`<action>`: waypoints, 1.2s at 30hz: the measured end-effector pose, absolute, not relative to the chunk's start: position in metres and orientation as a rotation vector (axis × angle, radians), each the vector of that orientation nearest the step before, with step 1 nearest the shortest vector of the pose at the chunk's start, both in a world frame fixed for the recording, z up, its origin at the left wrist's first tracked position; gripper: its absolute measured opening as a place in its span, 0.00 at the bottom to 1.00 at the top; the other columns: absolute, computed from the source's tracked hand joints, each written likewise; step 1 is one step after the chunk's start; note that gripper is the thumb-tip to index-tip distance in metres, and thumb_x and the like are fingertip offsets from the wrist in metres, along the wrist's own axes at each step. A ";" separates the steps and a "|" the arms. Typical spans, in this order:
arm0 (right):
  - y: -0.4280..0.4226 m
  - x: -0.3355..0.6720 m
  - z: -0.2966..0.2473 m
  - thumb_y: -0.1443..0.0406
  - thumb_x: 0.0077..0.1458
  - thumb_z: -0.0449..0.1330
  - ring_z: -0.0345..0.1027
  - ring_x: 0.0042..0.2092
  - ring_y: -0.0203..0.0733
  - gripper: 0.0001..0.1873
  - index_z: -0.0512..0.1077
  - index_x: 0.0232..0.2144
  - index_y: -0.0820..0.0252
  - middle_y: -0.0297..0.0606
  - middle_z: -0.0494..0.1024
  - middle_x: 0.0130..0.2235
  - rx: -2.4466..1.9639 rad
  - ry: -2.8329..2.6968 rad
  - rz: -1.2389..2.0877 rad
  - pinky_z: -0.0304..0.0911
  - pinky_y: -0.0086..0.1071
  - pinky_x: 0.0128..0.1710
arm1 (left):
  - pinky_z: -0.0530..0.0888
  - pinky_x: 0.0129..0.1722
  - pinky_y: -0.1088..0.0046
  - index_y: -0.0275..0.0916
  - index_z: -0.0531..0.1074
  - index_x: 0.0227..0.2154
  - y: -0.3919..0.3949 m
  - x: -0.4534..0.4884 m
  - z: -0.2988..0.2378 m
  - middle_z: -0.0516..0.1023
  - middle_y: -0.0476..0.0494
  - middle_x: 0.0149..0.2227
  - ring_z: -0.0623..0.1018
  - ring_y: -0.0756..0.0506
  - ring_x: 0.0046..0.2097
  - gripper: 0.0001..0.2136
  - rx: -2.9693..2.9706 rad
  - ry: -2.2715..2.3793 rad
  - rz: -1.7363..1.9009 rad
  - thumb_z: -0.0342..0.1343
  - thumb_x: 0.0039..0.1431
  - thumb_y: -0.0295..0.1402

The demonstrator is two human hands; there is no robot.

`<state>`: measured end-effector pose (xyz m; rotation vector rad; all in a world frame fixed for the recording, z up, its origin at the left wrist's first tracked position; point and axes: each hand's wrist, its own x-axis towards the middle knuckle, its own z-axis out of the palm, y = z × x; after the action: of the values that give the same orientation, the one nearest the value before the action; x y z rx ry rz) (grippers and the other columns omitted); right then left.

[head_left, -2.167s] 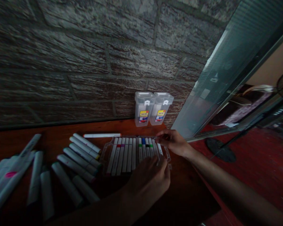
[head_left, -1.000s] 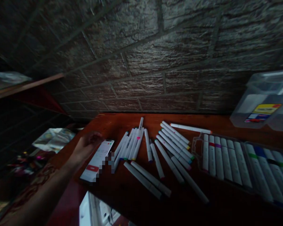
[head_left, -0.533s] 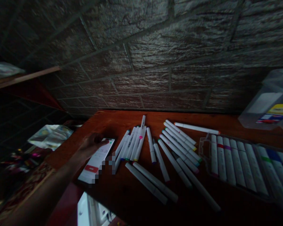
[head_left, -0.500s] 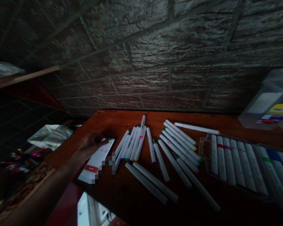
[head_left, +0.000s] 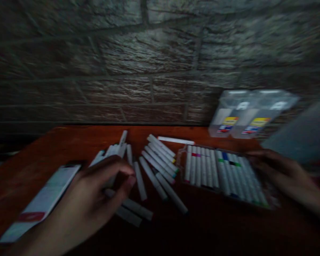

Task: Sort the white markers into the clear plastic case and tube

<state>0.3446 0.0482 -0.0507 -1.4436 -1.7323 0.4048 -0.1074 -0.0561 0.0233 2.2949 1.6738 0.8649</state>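
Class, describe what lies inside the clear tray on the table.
White markers lie side by side in the tray, some with coloured bands. The right hand covers its right end, so what lies there cannot be seen.

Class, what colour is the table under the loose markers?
The table is reddish-brown; the head view shows it, though blurred.

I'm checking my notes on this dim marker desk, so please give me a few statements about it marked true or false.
The left hand is over the loose markers. True.
The right hand is at the right end of the tray. True.
The phone lies right of the tray. False: it lies far left, beyond the markers.
The two clear boxes lie flat beside the phone. False: they stand against the brick wall, behind the tray.
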 end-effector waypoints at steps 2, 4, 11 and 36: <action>0.039 0.362 -0.039 0.53 0.63 0.62 0.78 0.39 0.46 0.13 0.80 0.37 0.53 0.41 0.84 0.38 -1.450 -1.829 0.444 0.74 0.38 0.41 | 0.75 0.35 0.70 0.49 0.76 0.40 -0.050 -0.047 0.020 0.82 0.49 0.39 0.80 0.44 0.37 0.07 2.463 1.313 0.781 0.54 0.67 0.33; 0.038 0.370 -0.038 0.52 0.61 0.62 0.79 0.39 0.49 0.14 0.80 0.38 0.54 0.41 0.84 0.38 -1.451 -1.878 0.448 0.74 0.40 0.41 | 0.76 0.39 0.68 0.47 0.77 0.41 -0.041 0.005 0.013 0.82 0.46 0.43 0.80 0.43 0.40 0.07 2.590 1.089 0.755 0.55 0.66 0.32; 0.047 0.371 -0.052 0.60 0.65 0.59 0.77 0.41 0.45 0.10 0.78 0.42 0.58 0.40 0.83 0.41 -1.389 -1.905 0.478 0.72 0.37 0.42 | 0.78 0.39 0.60 0.40 0.76 0.35 -0.008 0.099 -0.002 0.79 0.45 0.39 0.80 0.38 0.40 0.06 2.889 0.881 0.447 0.68 0.57 0.30; 0.047 0.376 -0.058 0.57 0.65 0.59 0.79 0.43 0.47 0.16 0.76 0.50 0.58 0.43 0.83 0.46 -1.399 -1.761 0.498 0.73 0.40 0.45 | 0.76 0.35 0.62 0.39 0.75 0.30 -0.011 0.114 -0.009 0.78 0.46 0.32 0.79 0.41 0.35 0.06 2.895 0.907 0.504 0.62 0.63 0.32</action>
<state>0.3758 0.0466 -0.0577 -1.3994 -1.7609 0.4977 0.1143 -0.0109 -0.0091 2.8951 0.9070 0.5041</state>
